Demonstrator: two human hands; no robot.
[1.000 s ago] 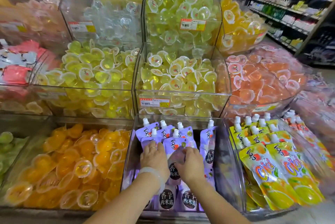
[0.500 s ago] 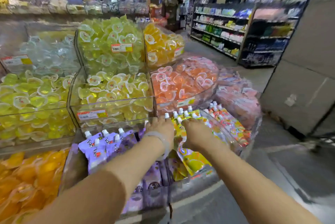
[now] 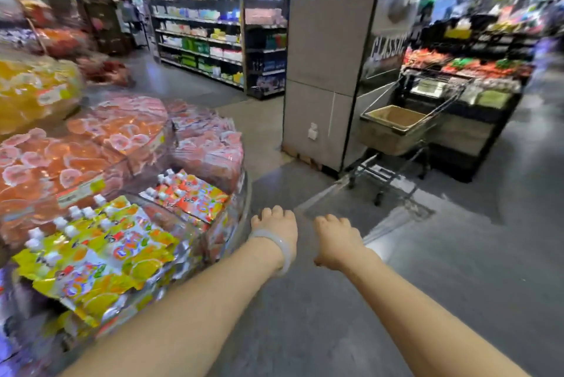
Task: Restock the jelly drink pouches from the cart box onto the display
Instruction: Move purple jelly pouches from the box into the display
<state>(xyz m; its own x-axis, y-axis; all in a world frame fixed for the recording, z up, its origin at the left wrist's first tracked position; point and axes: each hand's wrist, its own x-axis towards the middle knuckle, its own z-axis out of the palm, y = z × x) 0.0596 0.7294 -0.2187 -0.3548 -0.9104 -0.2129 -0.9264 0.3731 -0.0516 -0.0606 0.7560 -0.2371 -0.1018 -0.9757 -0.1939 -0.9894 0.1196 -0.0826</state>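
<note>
Both hands are out over the grey floor with nothing in them: the left hand (image 3: 276,230), with a pale bangle (image 3: 279,250) at its wrist, and the right hand (image 3: 337,241) are seen from the back, side by side but apart, fingers curled loosely downward and pinching nothing. They hang just beside the rounded end of the display (image 3: 241,193), clear of its clear bins. In those bins the jelly drink pouches stand in rows with white caps up: a yellow lot (image 3: 91,254) nearest and an orange-red lot (image 3: 190,195) beyond it, under tiers of orange jelly cups (image 3: 79,157). The cart (image 3: 406,120) stands well apart across the aisle, against a grey pillar (image 3: 323,71), and in its basket sits the open cardboard box (image 3: 393,120); the view is too blurred and the angle too shallow to tell what lies inside it. My judgement is that this is the fetching step, between one load and another, with the body facing the cart. The next move calls for crossing the aisle, reaching down over the box rim and gathering a bunch of pouches in 2 hands, caps aligned, so they can drop upright into their matching bin.
</note>
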